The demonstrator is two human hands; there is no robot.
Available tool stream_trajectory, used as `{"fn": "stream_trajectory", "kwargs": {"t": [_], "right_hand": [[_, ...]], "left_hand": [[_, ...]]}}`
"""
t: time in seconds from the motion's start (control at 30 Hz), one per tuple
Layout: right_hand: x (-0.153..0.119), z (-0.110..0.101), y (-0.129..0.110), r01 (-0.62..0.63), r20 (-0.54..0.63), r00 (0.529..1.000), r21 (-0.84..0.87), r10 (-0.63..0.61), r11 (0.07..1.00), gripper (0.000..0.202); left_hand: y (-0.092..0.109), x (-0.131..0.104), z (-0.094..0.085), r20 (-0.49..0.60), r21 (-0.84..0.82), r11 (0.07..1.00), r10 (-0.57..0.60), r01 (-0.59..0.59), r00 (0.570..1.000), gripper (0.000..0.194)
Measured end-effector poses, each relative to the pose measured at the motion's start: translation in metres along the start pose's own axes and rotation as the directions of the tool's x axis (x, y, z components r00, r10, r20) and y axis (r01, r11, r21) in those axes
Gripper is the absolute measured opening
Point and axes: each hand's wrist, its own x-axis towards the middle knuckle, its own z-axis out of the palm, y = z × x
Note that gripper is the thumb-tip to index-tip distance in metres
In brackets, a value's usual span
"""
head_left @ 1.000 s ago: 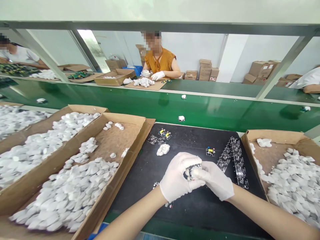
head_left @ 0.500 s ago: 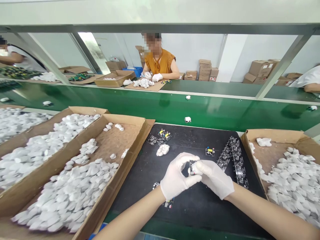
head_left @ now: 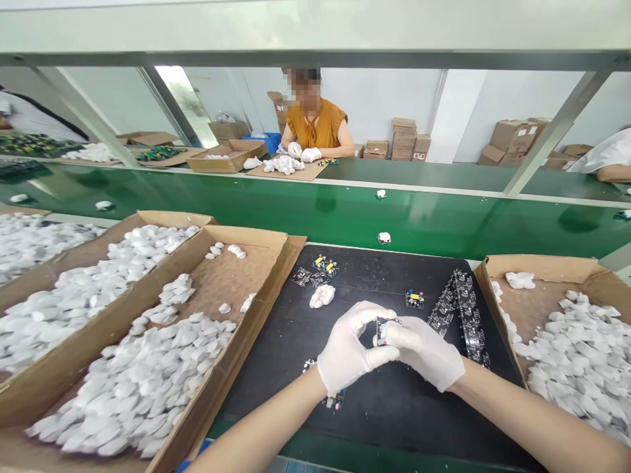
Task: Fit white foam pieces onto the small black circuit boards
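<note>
My left hand [head_left: 348, 345] and my right hand [head_left: 430, 355], both in white gloves, meet over the black mat [head_left: 389, 420]. A small circuit board [head_left: 380, 330] stands on edge between them. The left thumb and fingers grip its edges, while the right fingers and thumb press on its right-hand face. Part of the board is hidden by the right fingers. Beyond the left hand lies a clump of white pieces [head_left: 322, 296]. Another board with a yellow part [head_left: 415, 299] rests just past the right hand, and black board strips [head_left: 470, 322] lie to its right.
Cardboard trays of white pieces stand at left [head_left: 266, 282] and right [head_left: 552, 263]. Several boards [head_left: 325, 265] lie at the mat's far left. A green conveyor [head_left: 296, 217] crosses behind, carrying small white-topped boards [head_left: 384, 238]. A co-worker [head_left: 317, 125] sits across it.
The white-topped boards on the conveyor have shifted right. My hands stay nearly in place around the board, and less white shows between the fingers. The co-worker's hands have moved slightly.
</note>
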Motion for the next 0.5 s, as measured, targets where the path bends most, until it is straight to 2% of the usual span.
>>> {"fn": "stream_trajectory", "kwargs": {"t": [0.07,0.1,0.17,0.2,0.27,0.3,0.33,0.4,0.5], "right_hand": [[0.001,-0.001,-0.003,-0.04,0.058,0.997,-0.04,0.042,0.998,0.044],[0.001,-0.002,-0.005,-0.063,0.069,0.995,-0.112,0.071,0.992,0.055],[-0.002,-0.003,-0.011,-0.047,-0.013,0.999,-0.34,0.045,0.939,0.072],[-0.005,-0.003,-0.015,-0.016,-0.096,0.995,-0.474,-0.034,0.88,0.073],[-0.011,-0.002,-0.024,0.045,-0.216,0.936,-0.71,-0.277,0.703,0.057],[-0.013,-0.001,-0.029,0.065,-0.21,0.901,-0.798,-0.379,0.599,0.048],[-0.014,0.002,-0.034,0.088,-0.167,0.877,-0.866,-0.451,0.491,0.047],[-0.014,0.008,-0.041,0.162,-0.009,0.843,-0.949,-0.537,0.27,0.058],[-0.007,0.016,-0.044,0.251,0.227,0.792,-0.967,-0.567,-0.037,0.056]], "left_hand": [[0.001,0.002,0.0,-0.016,-0.148,0.985,-0.089,0.085,0.996,0.036],[0.001,0.003,-0.001,-0.023,-0.241,0.962,-0.139,0.13,0.99,0.034],[-0.001,0.005,-0.003,-0.031,-0.435,0.879,-0.231,0.195,0.973,0.032],[-0.002,0.006,-0.004,-0.036,-0.51,0.835,-0.26,0.206,0.965,0.033],[-0.004,0.009,-0.006,-0.05,-0.604,0.772,-0.285,0.198,0.957,0.035],[-0.004,0.009,-0.006,-0.049,-0.629,0.752,-0.292,0.198,0.955,0.035],[-0.004,0.009,-0.006,-0.043,-0.645,0.738,-0.295,0.199,0.955,0.035],[-0.002,0.009,-0.004,-0.007,-0.675,0.71,-0.28,0.202,0.96,0.034],[0.003,0.006,0.001,0.089,-0.718,0.662,-0.222,0.217,0.971,0.034]]}}
